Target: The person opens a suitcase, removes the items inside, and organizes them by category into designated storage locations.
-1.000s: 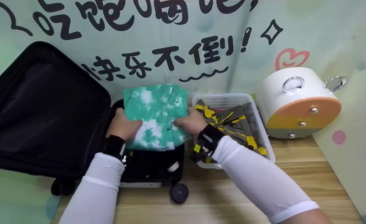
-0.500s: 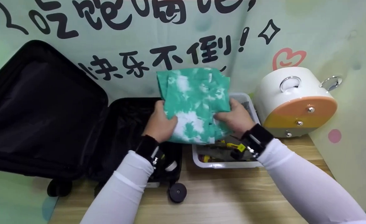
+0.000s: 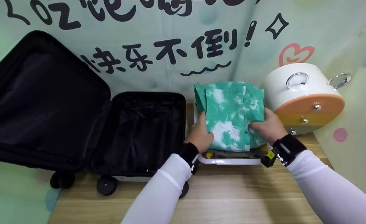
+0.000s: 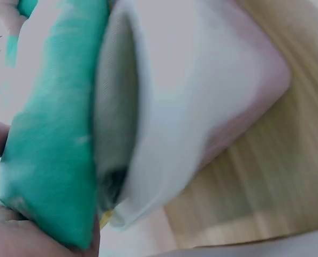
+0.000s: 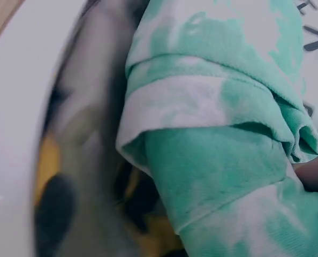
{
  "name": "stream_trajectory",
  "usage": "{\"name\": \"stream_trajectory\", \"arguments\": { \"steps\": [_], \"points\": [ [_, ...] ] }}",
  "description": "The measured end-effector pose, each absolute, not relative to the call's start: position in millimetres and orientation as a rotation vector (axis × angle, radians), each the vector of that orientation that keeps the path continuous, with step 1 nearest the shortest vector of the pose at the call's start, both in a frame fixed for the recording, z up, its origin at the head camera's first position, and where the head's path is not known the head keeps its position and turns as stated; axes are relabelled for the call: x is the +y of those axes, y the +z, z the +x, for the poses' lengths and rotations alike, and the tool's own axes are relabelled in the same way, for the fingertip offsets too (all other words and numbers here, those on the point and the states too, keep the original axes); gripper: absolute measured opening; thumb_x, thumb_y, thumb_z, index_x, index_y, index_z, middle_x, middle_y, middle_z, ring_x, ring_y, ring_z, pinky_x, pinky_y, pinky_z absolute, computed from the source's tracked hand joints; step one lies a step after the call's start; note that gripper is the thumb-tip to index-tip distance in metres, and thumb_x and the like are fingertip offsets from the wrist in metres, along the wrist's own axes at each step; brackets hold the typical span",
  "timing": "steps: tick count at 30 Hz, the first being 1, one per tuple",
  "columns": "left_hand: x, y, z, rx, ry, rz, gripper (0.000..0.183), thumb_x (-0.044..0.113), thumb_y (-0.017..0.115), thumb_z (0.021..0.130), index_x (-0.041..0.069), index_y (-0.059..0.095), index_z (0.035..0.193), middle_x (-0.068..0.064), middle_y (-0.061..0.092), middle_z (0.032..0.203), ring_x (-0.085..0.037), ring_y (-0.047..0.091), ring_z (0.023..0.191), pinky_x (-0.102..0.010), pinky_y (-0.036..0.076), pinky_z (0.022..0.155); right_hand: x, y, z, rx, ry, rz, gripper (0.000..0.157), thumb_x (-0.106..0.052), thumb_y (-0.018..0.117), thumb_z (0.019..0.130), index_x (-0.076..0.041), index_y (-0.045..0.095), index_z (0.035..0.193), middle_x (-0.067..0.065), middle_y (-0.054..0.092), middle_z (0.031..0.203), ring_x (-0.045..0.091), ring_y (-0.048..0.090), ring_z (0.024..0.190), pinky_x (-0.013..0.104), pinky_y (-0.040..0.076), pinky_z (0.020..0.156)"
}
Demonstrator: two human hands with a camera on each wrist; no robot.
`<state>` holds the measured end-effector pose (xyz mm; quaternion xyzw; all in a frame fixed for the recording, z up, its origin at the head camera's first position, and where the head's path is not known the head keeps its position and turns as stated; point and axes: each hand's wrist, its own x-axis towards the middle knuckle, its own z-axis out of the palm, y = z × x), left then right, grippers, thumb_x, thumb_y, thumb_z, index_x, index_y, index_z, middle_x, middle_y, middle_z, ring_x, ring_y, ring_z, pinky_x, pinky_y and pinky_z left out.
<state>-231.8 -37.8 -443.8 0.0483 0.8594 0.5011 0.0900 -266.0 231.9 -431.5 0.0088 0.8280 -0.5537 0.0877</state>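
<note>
A folded green-and-white tie-dye garment (image 3: 229, 115) lies between both hands, over the white plastic basket (image 3: 229, 161). My left hand (image 3: 200, 132) grips its left edge, thumb on top and fingers beneath. On the opposite edge my right hand (image 3: 270, 126) holds it the same way. Below it, camouflage cloth (image 3: 220, 154) in grey and yellow shows at the basket's front. In the left wrist view the garment (image 4: 54, 134) is close beside the basket wall (image 4: 169, 118). Its hemmed folds (image 5: 202, 101) show in the right wrist view, above the camouflage cloth (image 5: 89, 160).
An open black suitcase (image 3: 142, 137) lies on the wooden table (image 3: 226, 193), its lid (image 3: 42, 105) leaning open at the left. A white drum-shaped box (image 3: 290, 77) with coloured drawers and ring handles stands at the right. A printed cloth backdrop (image 3: 158, 77) hangs behind.
Both hands have carried the folded tie-dye garment rightward, from over the suitcase to over the basket. The suitcase interior is now uncovered, while the garment covers most of the camouflage cloth.
</note>
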Motion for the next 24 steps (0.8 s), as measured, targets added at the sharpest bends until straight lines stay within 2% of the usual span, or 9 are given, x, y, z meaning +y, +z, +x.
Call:
{"name": "stream_trajectory", "arguments": {
  "steps": [2,4,6,9,11,17,19,21,24],
  "points": [
    [-34,-448,-231,2.59,1.42,0.108,0.081,0.009,0.049,0.106,0.021,0.005,0.173,-0.015,0.039,0.168,-0.03,0.055,0.135,-0.037,0.051,0.095,232,-439,-266,2.46,-1.615,0.049,0.082,-0.003,0.071,0.093,0.001,0.029,0.163,0.027,0.048,0.153,0.04,0.051,0.133,0.053,0.048,0.11],
    [-30,-452,-230,2.631,1.363,0.09,0.08,0.009,0.048,0.108,0.024,0.003,0.173,-0.015,0.045,0.164,-0.03,0.065,0.108,-0.037,0.052,0.078,233,-445,-267,2.456,-1.581,0.068,0.083,-0.004,0.071,0.095,0.0,0.026,0.164,0.028,0.047,0.153,0.041,0.051,0.133,0.054,0.05,0.108],
    [-25,-455,-230,2.672,1.307,0.092,0.081,0.009,0.049,0.11,0.026,0.001,0.173,-0.012,0.047,0.163,-0.026,0.063,0.08,-0.038,0.05,0.067,234,-449,-267,2.475,-1.542,0.065,0.084,-0.005,0.071,0.097,-0.002,0.023,0.166,0.029,0.045,0.155,0.043,0.049,0.136,0.056,0.048,0.109],
    [-20,-459,-229,2.734,1.209,0.104,0.083,0.009,0.051,0.111,0.027,-0.002,0.172,-0.007,0.045,0.165,-0.02,0.054,0.06,-0.037,0.05,0.08,235,-452,-266,2.529,-1.492,0.034,0.085,-0.005,0.068,0.098,-0.002,0.019,0.167,0.03,0.04,0.159,0.048,0.044,0.142,0.061,0.041,0.115],
    [-14,-460,-231,2.762,1.152,0.134,0.084,0.009,0.051,0.111,0.026,-0.005,0.172,-0.007,0.057,0.155,-0.017,0.051,0.056,-0.037,0.046,0.096,240,-451,-264,2.584,-1.452,0.012,0.086,-0.004,0.067,0.099,-0.003,0.015,0.167,0.032,0.037,0.161,0.051,0.04,0.145,0.065,0.037,0.117],
    [-4,-457,-230,2.786,1.075,0.146,0.088,0.005,0.053,0.108,0.024,-0.004,0.172,-0.004,0.075,0.112,-0.018,0.057,0.063,-0.043,0.027,0.121,247,-449,-257,2.675,-1.346,-0.031,0.104,-0.001,0.067,0.098,-0.009,-0.009,0.169,0.037,0.019,0.167,0.059,0.029,0.149,0.071,0.03,0.117],
    [-6,-458,-229,2.808,1.035,0.125,0.088,0.005,0.055,0.108,0.023,-0.003,0.172,-0.002,0.075,0.117,-0.018,0.063,0.076,-0.046,0.025,0.123,244,-449,-255,2.695,-1.281,-0.037,0.113,-0.003,0.068,0.097,-0.012,-0.019,0.168,0.038,0.006,0.169,0.061,0.023,0.15,0.072,0.026,0.118],
    [-9,-461,-226,2.839,0.981,0.112,0.088,0.007,0.055,0.108,0.021,-0.003,0.172,-0.003,0.072,0.131,-0.019,0.067,0.095,-0.05,0.025,0.124,238,-451,-253,2.733,-1.192,-0.048,0.118,-0.005,0.069,0.097,-0.017,-0.025,0.166,0.038,-0.004,0.169,0.064,0.027,0.146,0.071,0.032,0.116],
    [-14,-465,-224,2.885,0.918,0.111,0.086,0.009,0.054,0.109,0.019,-0.004,0.172,-0.006,0.048,0.162,-0.023,0.056,0.136,-0.055,0.024,0.124,229,-456,-251,2.806,-1.036,-0.103,0.115,-0.009,0.069,0.097,-0.02,-0.021,0.167,0.036,-0.019,0.168,0.067,0.032,0.14,0.068,0.043,0.109]
  ]
}}
